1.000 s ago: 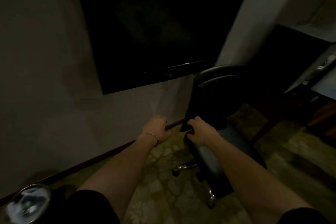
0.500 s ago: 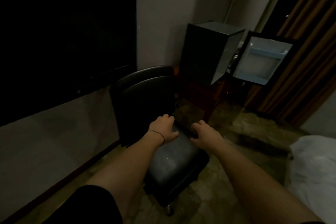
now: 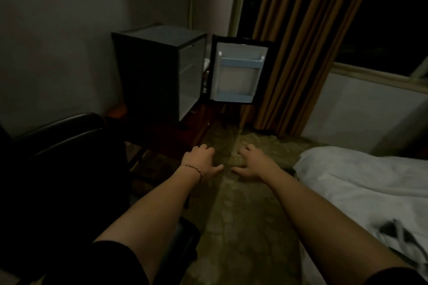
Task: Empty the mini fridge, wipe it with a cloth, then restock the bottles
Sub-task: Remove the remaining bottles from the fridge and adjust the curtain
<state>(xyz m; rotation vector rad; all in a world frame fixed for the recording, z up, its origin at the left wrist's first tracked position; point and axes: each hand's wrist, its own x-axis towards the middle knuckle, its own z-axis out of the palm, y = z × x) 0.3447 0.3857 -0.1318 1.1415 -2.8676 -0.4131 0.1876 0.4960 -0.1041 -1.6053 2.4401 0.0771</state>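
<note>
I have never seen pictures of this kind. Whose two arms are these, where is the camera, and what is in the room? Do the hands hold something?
There is no machine here. A person wears one camera on the head, and it looks forward and down, so you see that person's own arms. The left hand, with a thin bracelet at the wrist, and the right hand reach forward over the floor. Both are loosely open and hold nothing.

Ahead stands a dark mini fridge on a low wooden stand. Its door is swung open to the right, and the shelves in the door look empty. The picture is too dim to show the inside well; I see no bottles or cloth.

A black chair is at the left, a bed with a white sheet at the right, and brown curtains behind.
</note>
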